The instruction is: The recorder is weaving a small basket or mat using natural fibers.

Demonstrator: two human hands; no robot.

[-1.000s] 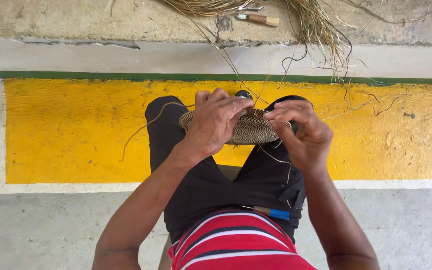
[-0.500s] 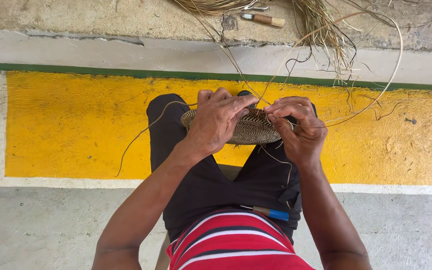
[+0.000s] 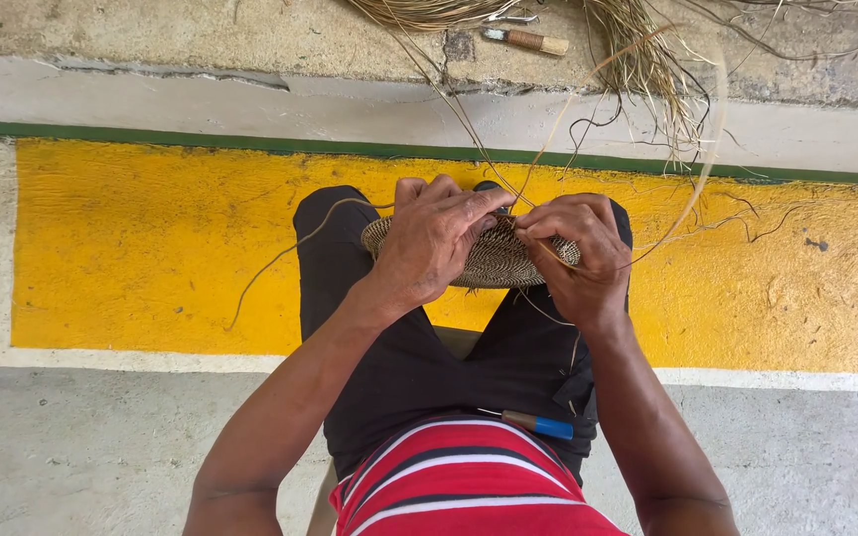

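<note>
A small round woven basket piece of brown and tan fibre rests on my knees. My left hand lies over its left half and grips it. My right hand holds the right rim and pinches a long thin fibre strand that arcs up and to the right. The fingertips of both hands meet at the top of the basket. Loose strands trail from the piece to the left, over my dark trousers.
A heap of dry fibre lies on the concrete ledge ahead, beside a wooden-handled tool. A blue-handled tool rests in my lap. Below is a yellow painted floor band with green and white lines.
My right hand has moved in toward the left hand at the top of the basket. The long strand has swung into a tall loop to the right.
</note>
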